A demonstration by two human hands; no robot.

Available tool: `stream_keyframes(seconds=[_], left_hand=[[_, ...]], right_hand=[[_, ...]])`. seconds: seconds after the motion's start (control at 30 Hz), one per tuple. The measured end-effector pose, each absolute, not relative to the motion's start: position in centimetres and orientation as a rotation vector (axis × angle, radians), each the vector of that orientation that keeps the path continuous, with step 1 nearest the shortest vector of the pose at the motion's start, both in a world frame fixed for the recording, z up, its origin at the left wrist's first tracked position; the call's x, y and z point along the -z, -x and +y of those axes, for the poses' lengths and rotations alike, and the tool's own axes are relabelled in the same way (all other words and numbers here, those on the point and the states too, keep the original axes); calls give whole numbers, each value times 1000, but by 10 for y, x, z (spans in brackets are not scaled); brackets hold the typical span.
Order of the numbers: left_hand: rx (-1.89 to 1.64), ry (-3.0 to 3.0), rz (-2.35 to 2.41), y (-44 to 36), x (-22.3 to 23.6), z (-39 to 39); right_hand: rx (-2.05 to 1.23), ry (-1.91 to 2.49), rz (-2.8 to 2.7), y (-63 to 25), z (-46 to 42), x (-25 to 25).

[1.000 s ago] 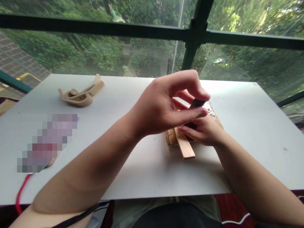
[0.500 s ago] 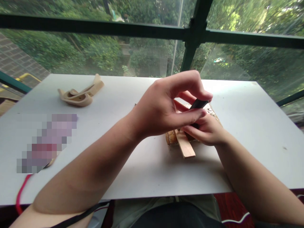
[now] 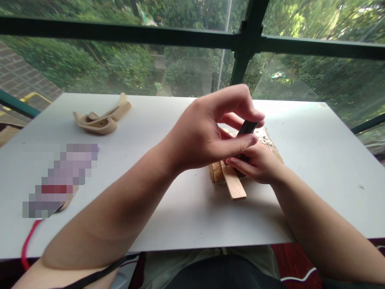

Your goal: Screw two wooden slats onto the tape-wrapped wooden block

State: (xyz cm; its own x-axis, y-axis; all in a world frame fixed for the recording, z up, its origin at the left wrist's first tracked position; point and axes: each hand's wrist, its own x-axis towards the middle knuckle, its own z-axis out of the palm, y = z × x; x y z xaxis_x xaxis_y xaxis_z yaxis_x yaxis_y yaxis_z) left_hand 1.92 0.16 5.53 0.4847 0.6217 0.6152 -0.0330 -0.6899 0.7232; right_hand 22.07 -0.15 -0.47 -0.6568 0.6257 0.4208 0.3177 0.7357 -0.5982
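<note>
My left hand [image 3: 207, 130] is closed, its thumb and fingertips pinching the upper end of a black bar-shaped tool [image 3: 249, 127], which leans. Just below and to the right, my right hand [image 3: 260, 162] closes around the tool's lower part, its fingers partly hidden behind the left thumb. Under both hands a flat pale wooden strip [image 3: 234, 184] lies across a brown block [image 3: 215, 173] with a rough, flaky whitish top. The strip's near end sticks out past the block towards me. Where the tool meets the strip is covered by my hands.
A carved, curved pale wooden piece [image 3: 100, 120] lies on the white table [image 3: 180, 216] at the back left. In front of it is a blurred-out purplish object [image 3: 72, 164] beside a red cord [image 3: 29, 241]. Green-framed windows [image 3: 120, 34] rise behind the table.
Both hands have shifted slightly left, with the left hand also a little higher. The black tool has moved left with them. The wooden strip is nearly where it was.
</note>
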Motion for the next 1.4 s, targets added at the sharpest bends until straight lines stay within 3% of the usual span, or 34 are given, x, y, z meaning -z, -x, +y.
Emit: stream_keyframes(seconds=[1.0, 1.4], left_hand=[[-1192, -1962, 439, -18, -56, 3], [-1200, -2045, 542, -20, -54, 1]], right_hand=[[-454, 639, -2356, -218, 1, 7], [-659, 662, -2339, -224, 3, 8]])
